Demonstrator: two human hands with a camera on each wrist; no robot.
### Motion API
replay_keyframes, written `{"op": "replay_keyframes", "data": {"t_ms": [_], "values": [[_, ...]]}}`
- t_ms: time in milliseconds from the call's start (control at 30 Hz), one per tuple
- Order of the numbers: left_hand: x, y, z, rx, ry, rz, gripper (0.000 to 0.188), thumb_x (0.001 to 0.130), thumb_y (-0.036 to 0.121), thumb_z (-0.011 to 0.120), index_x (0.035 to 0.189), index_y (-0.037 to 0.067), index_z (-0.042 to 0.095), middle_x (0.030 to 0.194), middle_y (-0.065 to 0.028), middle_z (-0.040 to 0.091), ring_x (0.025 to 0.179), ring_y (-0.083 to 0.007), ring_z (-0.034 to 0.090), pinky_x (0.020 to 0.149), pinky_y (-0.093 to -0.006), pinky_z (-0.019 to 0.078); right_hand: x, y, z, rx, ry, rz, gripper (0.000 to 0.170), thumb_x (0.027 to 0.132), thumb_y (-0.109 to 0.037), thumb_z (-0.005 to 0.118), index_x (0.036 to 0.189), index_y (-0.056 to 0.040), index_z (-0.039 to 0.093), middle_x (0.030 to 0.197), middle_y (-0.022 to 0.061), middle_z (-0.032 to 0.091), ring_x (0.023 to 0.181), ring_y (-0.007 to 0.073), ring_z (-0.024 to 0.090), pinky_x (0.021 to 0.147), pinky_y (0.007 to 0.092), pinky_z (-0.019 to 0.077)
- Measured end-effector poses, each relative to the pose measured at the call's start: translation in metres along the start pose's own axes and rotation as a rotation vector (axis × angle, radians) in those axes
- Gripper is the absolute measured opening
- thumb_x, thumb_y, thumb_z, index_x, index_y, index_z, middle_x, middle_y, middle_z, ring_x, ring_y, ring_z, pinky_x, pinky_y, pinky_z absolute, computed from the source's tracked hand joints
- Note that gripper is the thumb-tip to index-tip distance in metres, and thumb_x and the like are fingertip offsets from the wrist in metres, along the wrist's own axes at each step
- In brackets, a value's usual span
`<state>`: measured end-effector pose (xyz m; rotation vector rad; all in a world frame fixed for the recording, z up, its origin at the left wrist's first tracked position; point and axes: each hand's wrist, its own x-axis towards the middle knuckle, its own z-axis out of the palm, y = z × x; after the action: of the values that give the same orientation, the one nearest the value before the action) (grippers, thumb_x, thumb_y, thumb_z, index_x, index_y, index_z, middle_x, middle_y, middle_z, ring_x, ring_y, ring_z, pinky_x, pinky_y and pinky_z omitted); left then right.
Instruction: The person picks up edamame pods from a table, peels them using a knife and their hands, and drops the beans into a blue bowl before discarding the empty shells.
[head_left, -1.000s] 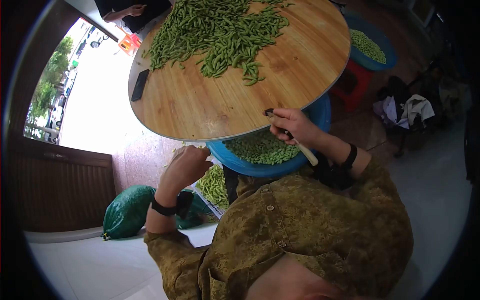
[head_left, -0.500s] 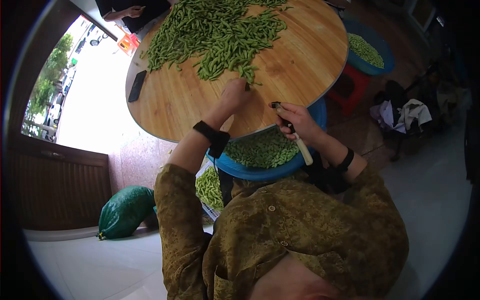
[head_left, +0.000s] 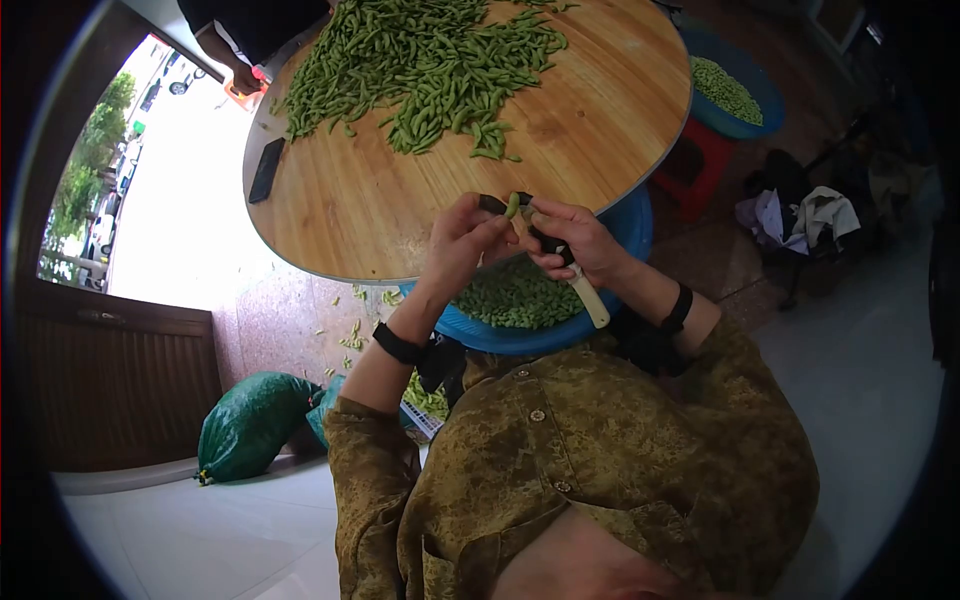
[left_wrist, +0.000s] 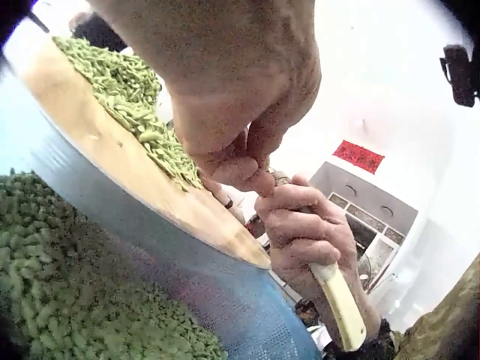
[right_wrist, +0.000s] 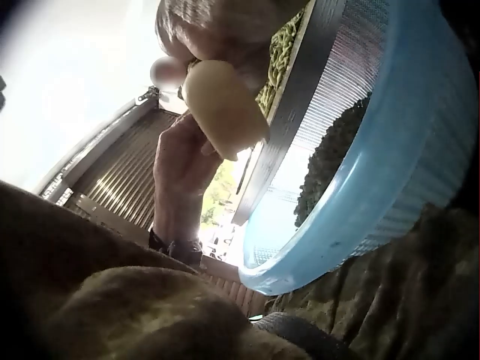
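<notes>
My left hand (head_left: 460, 245) is at the near table edge, its thumb and fingers pinching a green bean pod (head_left: 513, 205). Close against it, my right hand (head_left: 585, 240) grips a tool with a cream handle (head_left: 588, 298) that sticks out below the fist; its working end is hidden among the fingers. Both hands meet above a blue basin (head_left: 470, 338) full of shelled green beans (head_left: 525, 297). The left wrist view shows the right fingers wrapped round the cream handle (left_wrist: 341, 307). A large heap of bean pods (head_left: 430, 80) covers the far part of the table.
The round wooden table (head_left: 350, 220) carries a dark phone (head_left: 266, 170) near its left edge. Another blue basin of beans (head_left: 725, 90) sits on a red stool (head_left: 685, 170) at right. Green sacks (head_left: 250, 425) lie on the floor at left. Another person's hand (head_left: 245, 78) is across the table.
My left hand went from the table's near edge to the heap, then came back with a pod to my right hand. The right hand kept its tool. The other person's hand has lowered.
</notes>
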<state>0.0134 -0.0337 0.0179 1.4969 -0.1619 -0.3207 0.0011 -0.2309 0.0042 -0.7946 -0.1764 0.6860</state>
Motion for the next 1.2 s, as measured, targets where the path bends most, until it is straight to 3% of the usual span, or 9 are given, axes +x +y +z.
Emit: {"op": "replay_keyframes", "data": {"t_ms": [133, 367, 700, 800, 967, 1067, 1100, 1167, 1200], "values": [[-0.003, -0.001, -0.007, -0.034, -0.033, -0.018, 0.006, 0.090, 0.008, 0.057, 0.092, 0.002, 0.056, 0.072, -0.0062, 0.064, 0.055, -0.0095, 0.057, 0.045, -0.0202, 0.0405, 0.003, 0.003, -0.001, -0.019, -0.017, 0.035, 0.032, 0.100, -0.021, 0.042, 0.129, -0.0078, 0.046, 0.079, -0.0002, 0.050, 0.053, 0.0041, 0.042, 0.039, 0.0159, 0.0335], [-0.005, -0.005, -0.004, -0.042, -0.006, -0.031, 0.011, 0.091, 0.011, 0.058, 0.092, 0.000, 0.060, 0.069, -0.0047, 0.062, 0.051, -0.0087, 0.053, 0.044, -0.0200, 0.0379, 0.002, 0.004, 0.000, -0.059, -0.065, 0.017, 0.035, 0.100, -0.021, 0.042, 0.132, -0.0073, 0.044, 0.079, -0.0001, 0.050, 0.052, 0.0039, 0.042, 0.038, 0.0159, 0.0336], [-0.007, -0.013, 0.001, 0.056, 0.032, 0.099, 0.013, 0.094, 0.017, 0.054, 0.094, 0.005, 0.058, 0.068, 0.0018, 0.059, 0.056, -0.0051, 0.052, 0.048, -0.0192, 0.0375, 0.002, 0.003, 0.005, -0.171, 0.014, -0.046, 0.018, 0.099, -0.018, 0.045, 0.108, -0.0056, 0.054, 0.076, -0.0006, 0.051, 0.051, 0.0031, 0.044, 0.038, 0.0166, 0.0344], [-0.004, -0.013, -0.003, -0.052, -0.009, 0.107, 0.010, 0.094, 0.015, 0.054, 0.096, 0.005, 0.058, 0.067, 0.0002, 0.057, 0.054, -0.0069, 0.050, 0.047, -0.0203, 0.0375, -0.001, -0.002, 0.008, -0.079, -0.002, -0.022, 0.019, 0.099, -0.018, 0.045, 0.111, -0.0056, 0.054, 0.077, -0.0001, 0.052, 0.051, 0.0033, 0.044, 0.038, 0.0163, 0.0341], [-0.003, -0.013, -0.008, -0.847, -0.371, -0.263, 0.012, 0.092, 0.011, 0.055, 0.103, 0.006, 0.058, 0.065, -0.0027, 0.054, 0.050, -0.0104, 0.047, 0.044, -0.0231, 0.0382, -0.002, -0.006, -0.001, 0.061, -0.113, 0.089, 0.024, 0.099, -0.017, 0.045, 0.119, -0.0067, 0.052, 0.078, 0.0000, 0.052, 0.052, 0.0033, 0.043, 0.038, 0.0150, 0.0333], [0.000, -0.019, -0.007, -0.862, -0.377, -0.247, 0.013, 0.093, 0.013, 0.055, 0.103, 0.006, 0.058, 0.069, -0.0032, 0.057, 0.054, -0.0109, 0.051, 0.047, -0.0234, 0.0417, 0.000, -0.004, -0.006, 0.193, -0.168, 0.159, 0.029, 0.099, -0.019, 0.045, 0.125, -0.0079, 0.048, 0.080, 0.0003, 0.052, 0.052, 0.0032, 0.042, 0.037, 0.0144, 0.0328], [0.000, -0.018, -0.004, -0.863, -0.377, -0.245, 0.013, 0.093, 0.013, 0.055, 0.103, 0.006, 0.058, 0.069, -0.0032, 0.057, 0.054, -0.0109, 0.051, 0.047, -0.0234, 0.0417, 0.002, -0.003, -0.007, 0.272, -0.123, 0.174, 0.030, 0.098, -0.020, 0.045, 0.126, -0.0085, 0.048, 0.080, 0.0004, 0.051, 0.052, 0.0032, 0.041, 0.037, 0.0144, 0.0325], [-0.002, -0.014, 0.003, -0.134, -0.016, -0.046, 0.011, 0.090, 0.014, 0.059, 0.097, 0.006, 0.058, 0.071, -0.0081, 0.061, 0.054, -0.0190, 0.058, 0.048, -0.0288, 0.0446, 0.004, -0.001, -0.008, 0.351, -0.080, 0.190, 0.031, 0.098, -0.021, 0.045, 0.127, -0.0090, 0.047, 0.080, 0.0006, 0.051, 0.052, 0.0033, 0.040, 0.037, 0.0145, 0.0322], [-0.005, -0.013, 0.005, -0.135, -0.011, -0.045, 0.011, 0.090, 0.014, 0.059, 0.097, 0.006, 0.058, 0.071, -0.0081, 0.061, 0.054, -0.0190, 0.058, 0.048, -0.0288, 0.0446, 0.004, 0.001, -0.007, 0.363, -0.073, 0.179, 0.032, 0.098, -0.022, 0.046, 0.128, -0.0093, 0.046, 0.080, 0.0008, 0.051, 0.052, 0.0034, 0.040, 0.037, 0.0145, 0.0321]]}}
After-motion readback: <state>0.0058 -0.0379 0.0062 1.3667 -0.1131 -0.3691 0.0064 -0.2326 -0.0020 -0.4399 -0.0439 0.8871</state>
